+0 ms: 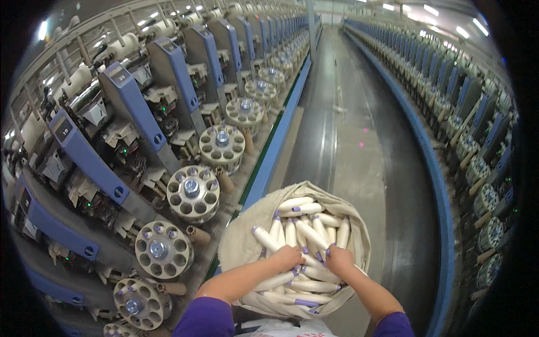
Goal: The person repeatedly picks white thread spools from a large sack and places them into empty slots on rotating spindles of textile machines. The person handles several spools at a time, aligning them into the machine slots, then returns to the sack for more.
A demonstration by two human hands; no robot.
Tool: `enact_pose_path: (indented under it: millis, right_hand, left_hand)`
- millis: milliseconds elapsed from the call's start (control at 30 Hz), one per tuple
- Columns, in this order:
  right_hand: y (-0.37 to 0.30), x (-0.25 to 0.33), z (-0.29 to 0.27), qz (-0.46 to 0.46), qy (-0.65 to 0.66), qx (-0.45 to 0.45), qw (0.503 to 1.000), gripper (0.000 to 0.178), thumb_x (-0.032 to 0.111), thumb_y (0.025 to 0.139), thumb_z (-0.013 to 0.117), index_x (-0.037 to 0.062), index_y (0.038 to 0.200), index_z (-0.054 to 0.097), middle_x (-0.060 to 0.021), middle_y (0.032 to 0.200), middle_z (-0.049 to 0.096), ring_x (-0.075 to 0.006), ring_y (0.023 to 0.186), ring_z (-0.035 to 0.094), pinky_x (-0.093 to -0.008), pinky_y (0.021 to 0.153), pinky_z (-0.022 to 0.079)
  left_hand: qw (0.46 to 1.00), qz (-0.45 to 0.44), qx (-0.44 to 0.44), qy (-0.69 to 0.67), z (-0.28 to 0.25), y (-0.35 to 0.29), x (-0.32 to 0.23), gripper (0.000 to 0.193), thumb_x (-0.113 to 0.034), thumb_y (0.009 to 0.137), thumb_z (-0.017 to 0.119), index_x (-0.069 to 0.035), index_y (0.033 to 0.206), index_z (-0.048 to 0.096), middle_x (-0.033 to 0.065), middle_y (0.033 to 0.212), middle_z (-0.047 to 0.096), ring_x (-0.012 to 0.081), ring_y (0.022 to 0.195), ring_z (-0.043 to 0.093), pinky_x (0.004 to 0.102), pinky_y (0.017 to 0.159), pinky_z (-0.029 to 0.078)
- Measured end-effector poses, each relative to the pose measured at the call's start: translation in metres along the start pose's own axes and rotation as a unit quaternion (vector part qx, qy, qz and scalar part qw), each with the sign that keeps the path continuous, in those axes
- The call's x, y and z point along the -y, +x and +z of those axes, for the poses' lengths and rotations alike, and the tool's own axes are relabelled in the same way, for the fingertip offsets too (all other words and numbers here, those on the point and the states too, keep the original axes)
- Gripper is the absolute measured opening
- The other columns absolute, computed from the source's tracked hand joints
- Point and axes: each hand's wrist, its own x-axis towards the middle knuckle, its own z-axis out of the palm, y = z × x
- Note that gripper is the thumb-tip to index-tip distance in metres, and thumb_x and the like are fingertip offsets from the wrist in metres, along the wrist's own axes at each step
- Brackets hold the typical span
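A cream cloth sack (238, 236) stands open in front of me, filled with white yarn bobbins (314, 285) that have purple ends. Both my hands reach into it. My left hand (289, 256) is closed among the bobbins left of the middle, its fingers curled at the end of one; the fingertips are partly hidden. My right hand (339, 260) is closed on the purple end of a bobbin (310, 233) that slants up and left across the pile. Other bobbins lie crosswise beneath and around both hands.
On my left runs a long winding machine with blue panels (135, 104) and round bobbin magazines (193, 194), some pockets holding bobbins. Brown cones (198, 235) sit beside the magazines. A blue rail (281, 146) edges the aisle floor (359, 163). A similar machine row (477, 135) lines the right.
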Motion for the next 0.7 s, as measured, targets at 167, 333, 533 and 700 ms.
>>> enact_pose_path:
  millis: [167,333,533,700]
  right_hand:
    - [-0.009,0.026,-0.094,0.061,0.281,-0.258,0.922,0.022,0.024,0.082,0.070,0.0031,0.089,0.067,-0.0166,0.069,0.066,-0.0313,0.061,0.065,-0.0414,0.059,0.050]
    - [-0.062,0.086,-0.156,-0.162,0.261,-0.281,0.909,0.019,0.018,0.080,0.075,0.0024,0.089,0.070,-0.0120,0.068,0.066,-0.0197,0.058,0.065,-0.0298,0.056,0.050]
    - [-0.107,0.266,-0.192,-0.447,0.325,0.137,0.822,0.030,0.021,0.084,0.074,0.0053,0.105,0.060,-0.0123,0.082,0.067,-0.0205,0.065,0.066,-0.0309,0.059,0.051]
    - [-0.168,0.364,-0.119,-0.294,0.573,0.481,0.594,0.032,0.020,0.085,0.073,0.0067,0.103,0.052,-0.0034,0.092,0.060,-0.0099,0.073,0.059,-0.0257,0.064,0.049]
  left_hand:
    - [0.987,-0.087,-0.129,-0.042,-0.051,-0.001,0.013,0.021,-0.012,0.078,0.067,-0.016,0.098,0.066,-0.0012,0.103,0.063,0.0233,0.101,0.059,0.0368,0.072,0.054]
    - [0.819,-0.088,-0.404,-0.398,-0.150,-0.134,-0.010,0.031,-0.013,0.081,0.071,-0.011,0.111,0.063,0.0120,0.131,0.052,0.0305,0.119,0.053,0.0382,0.099,0.043]
    - [0.823,-0.049,-0.439,-0.357,-0.181,-0.318,-0.145,0.033,-0.016,0.082,0.072,0.001,0.109,0.062,0.0244,0.139,0.043,0.0377,0.128,0.044,0.0446,0.109,0.034]
    - [0.554,-0.122,-0.709,-0.419,-0.130,-0.492,-0.206,0.035,-0.029,0.088,0.065,0.002,0.104,0.065,0.0199,0.108,0.063,0.0309,0.099,0.060,0.0435,0.090,0.048]
